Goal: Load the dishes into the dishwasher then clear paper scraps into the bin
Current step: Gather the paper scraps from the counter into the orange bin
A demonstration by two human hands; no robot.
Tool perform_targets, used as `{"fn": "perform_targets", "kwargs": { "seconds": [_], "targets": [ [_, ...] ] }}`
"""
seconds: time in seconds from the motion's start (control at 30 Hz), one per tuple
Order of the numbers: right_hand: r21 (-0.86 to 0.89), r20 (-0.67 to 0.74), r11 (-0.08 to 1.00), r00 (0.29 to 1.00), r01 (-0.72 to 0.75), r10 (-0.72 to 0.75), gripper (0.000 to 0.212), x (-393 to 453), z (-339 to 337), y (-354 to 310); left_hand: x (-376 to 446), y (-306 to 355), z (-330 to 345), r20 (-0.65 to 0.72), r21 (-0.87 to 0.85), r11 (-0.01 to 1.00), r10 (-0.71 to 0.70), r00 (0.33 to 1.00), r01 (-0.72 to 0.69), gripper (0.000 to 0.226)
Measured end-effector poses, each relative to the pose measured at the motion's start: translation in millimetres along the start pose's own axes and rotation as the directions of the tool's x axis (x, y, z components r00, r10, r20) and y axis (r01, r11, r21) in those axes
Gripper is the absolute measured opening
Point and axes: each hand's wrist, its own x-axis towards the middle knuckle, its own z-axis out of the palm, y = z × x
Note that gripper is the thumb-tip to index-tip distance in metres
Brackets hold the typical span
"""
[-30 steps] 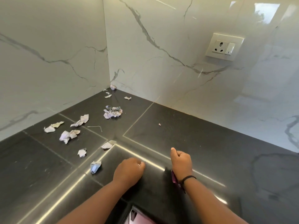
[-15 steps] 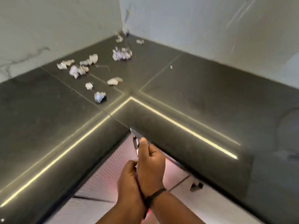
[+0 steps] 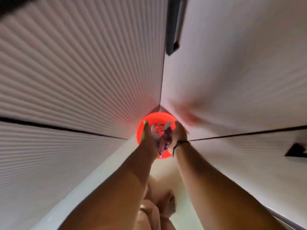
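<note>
Along the left side, a ribbed cabinet front (image 3: 66,77) is slanting down toward an inner corner, with a dark gap cutting across it lower down. At the foot of that corner a red bin (image 3: 157,116) is sitting on the pale floor (image 3: 163,173) and throwing a red glow onto the panels around it.

Over the bin's mouth the left hand (image 3: 148,136) is reaching down. Its fingers are stretched out straight and its palm is turned inward, pressing against a wad of paper scraps (image 3: 163,138). The scraps are crumpled, whitish and purplish, and they are hanging between the two palms directly above the bin. More crumpled bits are lying inside the bin beneath them, though blur is hiding their detail.

On the other side of the wad the right hand (image 3: 178,134) is pressing in against it, showing only its back. I cannot tell whether its fingers are curling round the paper or lying flat. A dark wristband (image 3: 181,142) is circling that wrist.

Further right a smooth cabinet door (image 3: 232,72) is filling the view, with a black handle (image 3: 173,25) standing along its near edge. A second black handle (image 3: 297,151) is showing at the far right.
</note>
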Motion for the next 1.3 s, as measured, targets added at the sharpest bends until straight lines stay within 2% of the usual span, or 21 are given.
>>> {"fn": "perform_targets", "kwargs": {
  "seconds": [0.13, 0.27, 0.33, 0.47, 0.53, 0.6, 0.7, 0.77, 0.8, 0.83, 0.87, 0.9, 0.93, 0.97, 1.0, 1.03, 1.07, 1.13, 1.17, 1.23, 1.3],
  "targets": [
    [-0.026, -0.027, 0.999, 0.998, 0.048, -0.049, 0.037, -0.2, -0.3, -11.1, -2.4, 21.3, -7.6, -0.279, 0.149, 0.988, 0.012, 0.96, 0.031, 0.088],
    [-0.233, -0.085, 0.971, 0.994, 0.049, -0.07, 0.048, 2.6, -24.8, -0.5, -21.5, 24.5, -10.3, -0.292, 0.217, 0.976, 0.032, 0.956, 0.034, 0.089],
    [-0.348, -0.14, 0.935, 0.982, 0.067, -0.123, 0.036, -20.5, -31.7, -4.2, -30.7, 19.7, -14.0, -0.284, 0.311, 0.95, 0.127, 0.95, -0.033, 0.083],
    [-0.65, -0.026, 0.733, 0.958, 0.2, -0.284, 0.035, -99.1, -46.4, -13.5, -85.6, 4.6, -12.0, -0.106, 0.549, 0.805, 0.333, 0.937, -0.224, 0.055],
    [-0.779, 0.037, 0.597, 0.964, 0.192, -0.262, 0.042, -144.1, -49.4, -21.1, -131.1, 0.4, 2.4, -0.014, 0.669, 0.706, 0.322, 0.947, -0.23, 0.042],
    [-0.859, 0.145, 0.446, 0.954, 0.253, -0.262, 0.046, -193.9, -45.0, -35.0, -177.3, 1.1, 18.5, 0.163, 0.726, 0.604, 0.313, 0.936, -0.329, 0.051],
    [-0.854, 0.291, 0.326, 0.893, 0.404, -0.344, 0.042, -273.6, -28.8, -72.7, -260.7, 13.0, 45.2, 0.384, 0.794, 0.333, 0.375, 0.844, -0.509, 0.065],
    [-0.829, 0.366, 0.288, 0.854, 0.48, -0.37, 0.044, -320.2, -7.7, -96.4, -306.3, 28.1, 62.6, 0.514, 0.757, 0.158, 0.456, 0.727, -0.634, 0.067],
    [-0.854, 0.377, 0.2, 0.836, 0.48, -0.398, 0.05, -344.1, 2.9, -102.5, -329.4, 36.0, 71.6, 0.557, 0.742, 0.076, 0.483, 0.675, -0.666, 0.065],
    [-0.855, 0.47, 0.012, 0.784, 0.519, -0.404, 0.058, -364.5, 9.4, -113.0, -349.8, 47.0, 81.1, 0.602, 0.711, -0.009, 0.525, 0.602, -0.703, 0.06],
    [-0.885, 0.46, -0.227, 0.841, 0.406, -0.286, 0.058, -380.8, 23.5, -125.2, -369.6, 58.1, 91.1, 0.636, 0.68, -0.084, 0.562, 0.529, -0.728, 0.053],
    [-0.844, 0.363, -0.52, 0.856, 0.135, -0.368, 0.05, -396.5, 39.8, -137.0, -383.2, 69.9, 99.2, 0.659, 0.649, -0.142, 0.596, 0.459, -0.747, 0.048],
    [-0.795, 0.378, -0.607, 0.791, 0.01, -0.481, 0.041, -407.3, 54.4, -152.0, -398.5, 83.5, 106.6, 0.658, 0.631, -0.165, 0.632, 0.41, -0.758, 0.046],
    [-0.832, 0.466, -0.524, 0.739, 0.18, -0.486, 0.037, -418.7, 61.8, -167.0, -407.0, 96.5, 110.0, 0.654, 0.614, -0.184, 0.663, 0.364, -0.768, 0.046],
    [-0.72, 0.692, -0.455, 0.589, 0.524, -0.417, 0.044, -431.2, 61.8, -184.2, -415.8, 111.1, 111.5, 0.644, 0.61, -0.191, 0.684, 0.341, -0.769, 0.048],
    [-0.737, 0.669, -0.361, 0.539, 0.572, -0.511, 0.051, -440.4, 69.0, -201.1, -423.0, 124.8, 112.4, 0.639, 0.605, -0.209, 0.704, 0.312, -0.768, 0.053],
    [-0.665, 0.713, -0.425, 0.35, 0.614, -0.608, 0.059, -433.3, 84.9, -212.5, -426.5, 137.8, 111.0, 0.617, 0.616, -0.21, 0.727, 0.3, -0.759, 0.059],
    [-0.59, 0.799, -0.513, 0.357, 0.624, -0.485, 0.06, -430.5, 101.8, -233.3, -424.3, 169.5, 106.0, 0.585, 0.679, -0.283, 0.766, 0.267, -0.678, 0.069],
    [-0.614, 0.777, -0.521, 0.34, 0.592, -0.53, 0.057, -431.7, 114.2, -241.8, -419.1, 185.9, 103.0, 0.574, 0.735, -0.34, 0.773, 0.27, -0.586, 0.07],
    [-0.676, 0.731, -0.535, 0.373, 0.506, -0.571, 0.061, -421.4, 123.8, -255.9, -405.7, 214.7, 96.6, 0.511, 0.842, -0.38, 0.79, 0.338, -0.384, 0.085],
    [-0.735, 0.678, -0.538, 0.457, 0.413, -0.576, 0.084, -409.4, 133.0, -271.8, -392.6, 241.3, 94.6, 0.449, 0.892, -0.373, 0.804, 0.391, -0.256, 0.108]
  ]
}}
